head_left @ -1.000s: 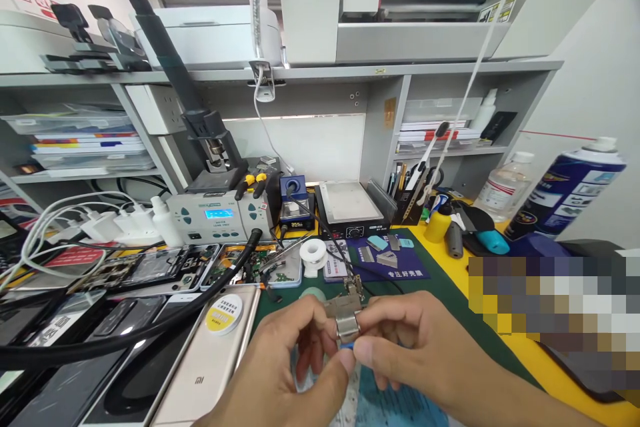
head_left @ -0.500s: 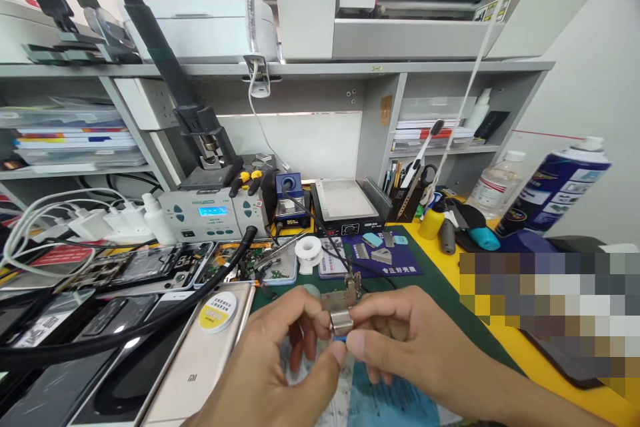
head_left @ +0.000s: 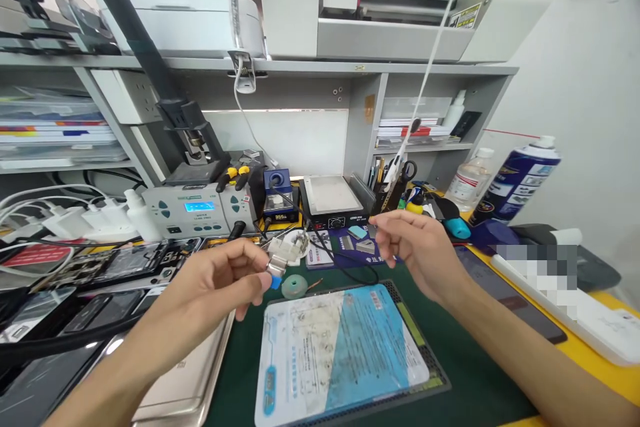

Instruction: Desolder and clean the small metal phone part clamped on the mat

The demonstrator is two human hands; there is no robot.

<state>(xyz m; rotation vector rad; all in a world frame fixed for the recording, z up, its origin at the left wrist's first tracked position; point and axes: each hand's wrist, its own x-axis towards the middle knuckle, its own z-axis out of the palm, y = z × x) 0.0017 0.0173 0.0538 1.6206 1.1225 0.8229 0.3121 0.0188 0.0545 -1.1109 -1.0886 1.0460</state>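
My left hand pinches a small silver metal clamp with a blue tip, held up above the green mat. My right hand hovers apart from it to the right, fingers loosely curled, nothing visible in them. Below both hands lies a blue and white work pad on the mat. A small green ring-shaped roll rests just beneath the clamp.
A rework station, soldering station and hot plate line the back. Opened phones and a gold phone crowd the left. A spray can, bottle and tool cup stand at right.
My right hand let go of the clamp and moved off to the right and up. The left hand keeps the clamp and shifted left. The camera view swung right and down.
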